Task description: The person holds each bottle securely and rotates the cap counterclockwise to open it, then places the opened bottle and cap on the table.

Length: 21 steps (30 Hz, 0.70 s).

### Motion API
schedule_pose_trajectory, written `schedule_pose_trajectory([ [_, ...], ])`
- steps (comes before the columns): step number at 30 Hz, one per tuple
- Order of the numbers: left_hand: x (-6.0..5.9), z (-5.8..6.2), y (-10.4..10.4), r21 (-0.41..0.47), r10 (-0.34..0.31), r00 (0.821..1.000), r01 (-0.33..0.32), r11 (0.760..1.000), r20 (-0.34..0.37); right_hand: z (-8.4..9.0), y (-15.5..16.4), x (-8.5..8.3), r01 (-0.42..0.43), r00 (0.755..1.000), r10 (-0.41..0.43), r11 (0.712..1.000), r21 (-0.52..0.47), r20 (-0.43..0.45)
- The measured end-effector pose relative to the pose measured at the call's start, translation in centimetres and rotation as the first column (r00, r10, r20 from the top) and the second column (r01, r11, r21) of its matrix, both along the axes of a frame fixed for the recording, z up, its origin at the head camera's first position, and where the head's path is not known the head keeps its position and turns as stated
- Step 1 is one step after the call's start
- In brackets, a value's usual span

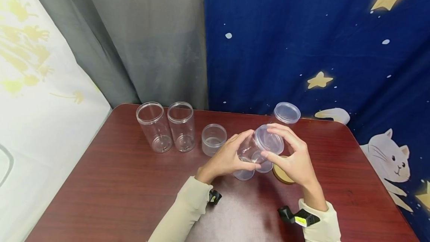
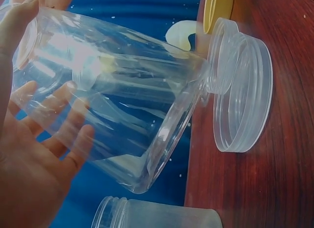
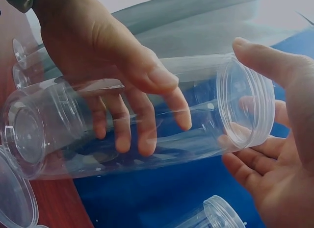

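A tall clear plastic jar [image 3: 162,125] lies tilted between both hands above the table. My left hand [image 1: 226,158] grips its body, the thumb on one side and the fingers on the other. At the jar's mouth sits a clear screw lid [image 1: 270,140], and my right hand [image 1: 293,156] holds it around the edge with thumb and fingers. The jar's base, in the left wrist view, points down towards two loose clear lids [image 2: 245,98] on the table. A gold lid [image 1: 283,173] lies beneath the right hand, partly hidden by it.
Two tall uncapped jars [image 1: 155,132] stand at the back left of the brown table [image 1: 134,193]. A short clear jar [image 1: 214,141] is just left of the hands. Behind the right hand stands a lidded jar [image 1: 287,113]. Curtains [image 1: 161,47] hang behind the table.
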<state>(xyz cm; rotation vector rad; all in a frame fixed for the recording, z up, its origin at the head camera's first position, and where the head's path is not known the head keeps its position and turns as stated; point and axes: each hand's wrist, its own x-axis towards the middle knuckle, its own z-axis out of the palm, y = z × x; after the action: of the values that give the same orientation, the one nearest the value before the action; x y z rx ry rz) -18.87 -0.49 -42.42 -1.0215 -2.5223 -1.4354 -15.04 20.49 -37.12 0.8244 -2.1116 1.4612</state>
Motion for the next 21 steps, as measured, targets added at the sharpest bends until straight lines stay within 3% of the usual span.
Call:
schedule_pose_trajectory([
  [14,0.08,0.24,-0.19,-0.033,-0.021,0.999,0.023,0.999,0.043,0.00,0.19,-0.06,-0.148,0.988,0.150,0.986,-0.075,0.020],
  [21,0.03,0.09,-0.32,-0.034,-0.032,0.999,0.033,0.999,0.039,-0.05,0.35,-0.07,-0.182,0.983,0.184,0.981,-0.073,0.024],
])
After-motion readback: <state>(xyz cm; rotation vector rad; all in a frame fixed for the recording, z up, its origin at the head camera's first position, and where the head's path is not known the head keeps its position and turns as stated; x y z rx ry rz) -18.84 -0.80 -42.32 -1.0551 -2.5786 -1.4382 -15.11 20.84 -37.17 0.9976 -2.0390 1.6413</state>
